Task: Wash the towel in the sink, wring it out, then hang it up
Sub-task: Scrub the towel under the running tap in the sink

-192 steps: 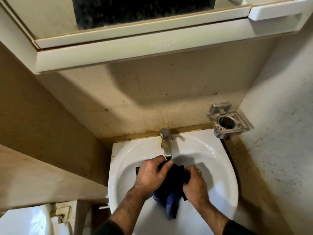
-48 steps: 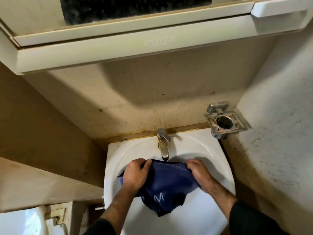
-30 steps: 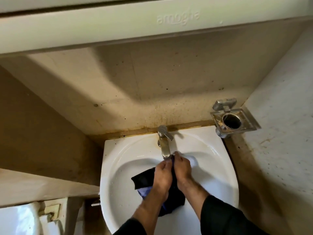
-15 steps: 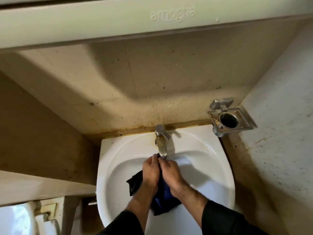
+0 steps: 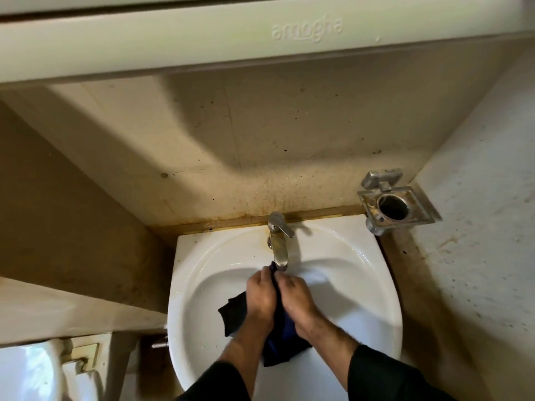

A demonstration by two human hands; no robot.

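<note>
Dark towel [image 5: 278, 340] bunched in the sink [image 5: 362, 285], just under the tap [image 5: 279, 250]. Your left hand [image 5: 260, 299] and right hand [image 5: 295, 296] both clench it, knuckles together. Washing step, judged. Next: twist the grips opposite ways to wring; loose tail hangs below.

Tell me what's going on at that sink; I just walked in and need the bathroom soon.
A person in dark sleeves is washing a dark blue cloth towel in the white ceramic sink. Left hand and right hand both grip the bunched towel, pressed close together right under the spout of the steel tap. Whether water is running is hard to tell. The towel has not been hung up yet.
</note>
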